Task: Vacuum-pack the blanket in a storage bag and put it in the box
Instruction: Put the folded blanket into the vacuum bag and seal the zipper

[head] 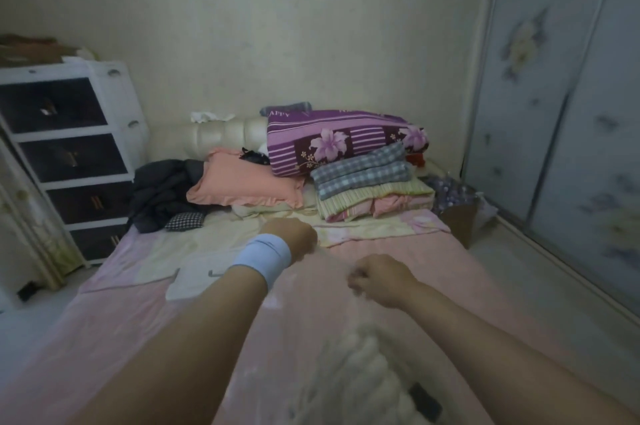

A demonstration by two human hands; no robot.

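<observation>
Notably, much of the lower frame is blurred. The blanket (pixel 349 369) shows only as a soft white, tufted mass low in the centre, between the 2 forearms, and its lower end is cut off by the bottom edge. A small dark rectangular item (pixel 424 402) lies against its right side; what it is cannot be made out. The storage bag (pixel 334 265) is clear film and very hard to see. It registers as a pale sheen and a faint whitish edge stretched between the 2 hands, with a few glints lower down over the blanket. How far the blanket sits inside it cannot be told.

The blanket looks thick, fluffy and loosely bunched, not flattened. It sits at the near end of the pink bed (pixel 450 286), directly below the hands.

The left hand (pixel 291 235), with a light blue wristband (pixel 266 260), is seen from the back, its fingers curled under into a fist. The film's faint edge runs into that fist, so the hand grips the bag's upper edge, though the fingertips are hidden. The right hand (pixel 379 280) is nearer and lower. Its fingers are curled tight with the thumb pressed against them, pinching the same edge of the film. The 2 hands are apart, the film spanning the gap.

At the far end of the bed a stack of folded bedding (pixel 346 147) sits against the headboard.
</observation>
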